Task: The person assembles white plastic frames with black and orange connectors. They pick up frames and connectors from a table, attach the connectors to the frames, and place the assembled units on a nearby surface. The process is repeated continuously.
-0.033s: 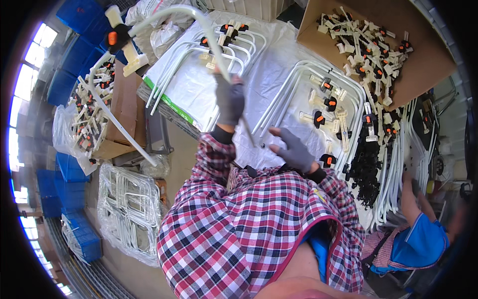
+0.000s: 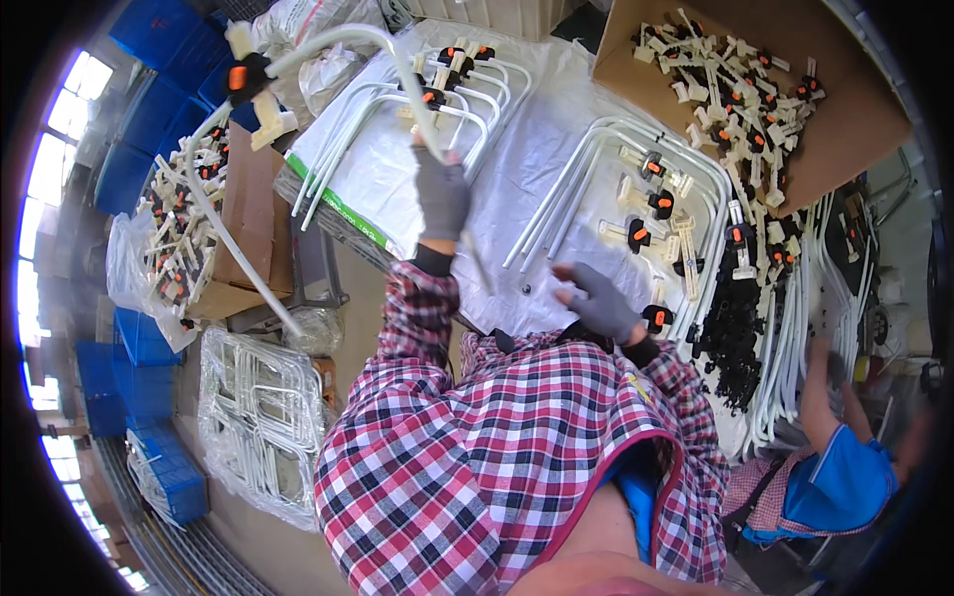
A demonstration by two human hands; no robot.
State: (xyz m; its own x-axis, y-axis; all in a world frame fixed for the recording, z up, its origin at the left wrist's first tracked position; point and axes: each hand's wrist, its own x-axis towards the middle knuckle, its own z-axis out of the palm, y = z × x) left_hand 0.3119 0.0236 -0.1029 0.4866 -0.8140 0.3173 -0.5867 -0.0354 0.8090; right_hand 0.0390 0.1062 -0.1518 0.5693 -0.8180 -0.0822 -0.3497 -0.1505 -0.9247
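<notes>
My left hand (image 2: 443, 195), in a grey glove, is closed around one leg of a white U-shaped tube (image 2: 343, 36). The tube arches up to the left, and its other leg slants down beside the table. A black clamp with an orange button and cream arms (image 2: 248, 77) sits on the raised tube. My right hand (image 2: 600, 302), also gloved, is held over the near part of the table, fingers apart and nothing visible in it. Close to it lie bent white tubes (image 2: 581, 169) and several clamps (image 2: 637, 235) on the white sheet (image 2: 507, 214).
An open cardboard box (image 2: 835, 149) full of clamps stands at the far right; another box (image 2: 248, 214) of them is at left. Black parts (image 2: 730, 348) are heaped beside more tubes. A co-worker's arm (image 2: 817, 397) is at right. Wrapped tube frames (image 2: 258, 422) lie on the floor.
My left hand has shifted slightly left and away from me with the tube. My right hand has moved a little to the right, its fingers still spread.
</notes>
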